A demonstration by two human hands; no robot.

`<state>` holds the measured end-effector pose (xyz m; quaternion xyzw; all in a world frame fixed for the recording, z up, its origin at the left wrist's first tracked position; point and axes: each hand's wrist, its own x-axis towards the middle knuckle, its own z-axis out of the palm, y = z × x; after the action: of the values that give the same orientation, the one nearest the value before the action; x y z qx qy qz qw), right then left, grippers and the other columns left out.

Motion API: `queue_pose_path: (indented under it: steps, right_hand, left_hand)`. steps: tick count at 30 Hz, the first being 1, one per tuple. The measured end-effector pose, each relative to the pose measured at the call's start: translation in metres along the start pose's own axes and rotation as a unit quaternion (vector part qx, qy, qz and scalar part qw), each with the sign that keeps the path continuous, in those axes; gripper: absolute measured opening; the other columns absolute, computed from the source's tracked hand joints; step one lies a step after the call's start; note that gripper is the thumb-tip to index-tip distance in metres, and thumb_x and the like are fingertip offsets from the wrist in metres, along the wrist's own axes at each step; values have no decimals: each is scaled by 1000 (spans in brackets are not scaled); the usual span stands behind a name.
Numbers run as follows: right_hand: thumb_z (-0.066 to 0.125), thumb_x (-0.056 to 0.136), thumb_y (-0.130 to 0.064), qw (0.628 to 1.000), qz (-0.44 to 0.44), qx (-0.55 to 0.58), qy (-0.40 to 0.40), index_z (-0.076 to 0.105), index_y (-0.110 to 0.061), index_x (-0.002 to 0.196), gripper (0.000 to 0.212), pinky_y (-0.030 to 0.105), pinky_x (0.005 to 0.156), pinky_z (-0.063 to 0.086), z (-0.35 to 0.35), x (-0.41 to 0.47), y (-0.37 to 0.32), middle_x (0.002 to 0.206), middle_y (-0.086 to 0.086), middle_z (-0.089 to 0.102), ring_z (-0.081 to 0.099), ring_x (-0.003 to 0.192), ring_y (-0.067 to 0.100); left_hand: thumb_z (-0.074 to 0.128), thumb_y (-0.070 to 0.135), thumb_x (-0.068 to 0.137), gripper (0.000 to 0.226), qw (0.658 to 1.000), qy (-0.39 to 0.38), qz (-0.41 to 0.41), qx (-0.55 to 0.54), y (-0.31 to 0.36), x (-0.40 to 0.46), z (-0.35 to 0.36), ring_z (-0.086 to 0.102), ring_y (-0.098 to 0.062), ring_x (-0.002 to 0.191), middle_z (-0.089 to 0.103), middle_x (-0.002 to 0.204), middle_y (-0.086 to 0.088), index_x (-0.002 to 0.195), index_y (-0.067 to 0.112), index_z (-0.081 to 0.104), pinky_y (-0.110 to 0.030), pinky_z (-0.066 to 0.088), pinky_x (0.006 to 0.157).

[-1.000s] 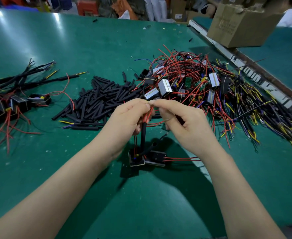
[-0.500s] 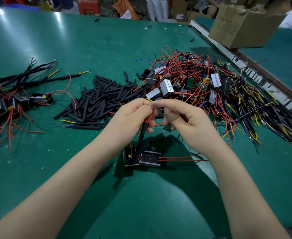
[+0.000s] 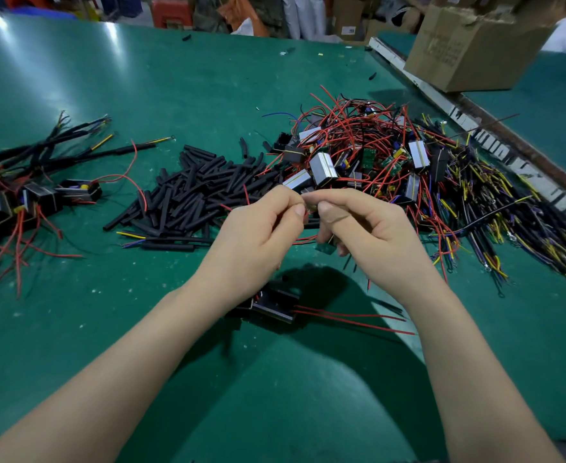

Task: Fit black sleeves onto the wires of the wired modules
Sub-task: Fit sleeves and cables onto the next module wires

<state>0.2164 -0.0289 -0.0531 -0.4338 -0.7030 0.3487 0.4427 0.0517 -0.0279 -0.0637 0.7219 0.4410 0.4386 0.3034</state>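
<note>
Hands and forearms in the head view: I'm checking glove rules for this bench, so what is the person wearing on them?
Nothing shows on either. The left hand and right hand are bare: no gloves, finger cots, rings or watch in view. Both forearms are uncovered from the wrist to the frame's bottom edge, with no sleeve, cuff or wrist strap. The thumbnails are short and unpainted.

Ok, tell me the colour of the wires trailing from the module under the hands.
Red wires, clearest in the head view.
</note>
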Motion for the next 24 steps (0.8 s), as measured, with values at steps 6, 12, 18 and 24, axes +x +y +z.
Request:
queue_pose_path:
  steps: [6, 12, 18, 24]
  right_hand:
    - [64, 89, -19, 996, 19, 84, -16, 69, -24, 90, 6, 12, 51, 42, -2, -1, -4, 65, -6, 68, 57, 55, -2]
    - [66, 81, -22, 998, -21, 52, -31, 68, -22, 95, 13, 20, 65, 48, -8, -2, 0, 72, -11, 67, 58, 67, 3]
    - [63, 89, -19, 959, -165, -229, 27, 71, -13, 98, 14, 22, 71, 49, -2, 0, 9, 82, -12, 62, 58, 76, 1]
    - [65, 88, -23, 951, -174, -248, 58, 61, -23, 99, 12, 42, 67, 51, 6, -1, 9, 82, -12, 59, 59, 79, 17]
  left_hand:
    - [40, 33, 91, 20, 987, 11, 60, 151, 4, -2, -2, 42, -3, 53, 50, 64, 21, 89, 22, 56, -27, 29, 52]
    - [43, 28, 91, 14, 990, -17, 66, 124, 5, -1, -5, 42, -3, 51, 49, 59, 16, 86, 21, 54, -17, 28, 49]
    - [44, 28, 87, 15, 992, -25, 16, 122, 2, 3, -6, 39, -5, 50, 41, 48, 7, 79, 20, 54, -19, 27, 48]
    - [49, 19, 90, 14, 994, -43, -17, 101, -2, 6, -11, 37, -6, 45, 46, 48, 13, 78, 17, 55, -15, 29, 45]
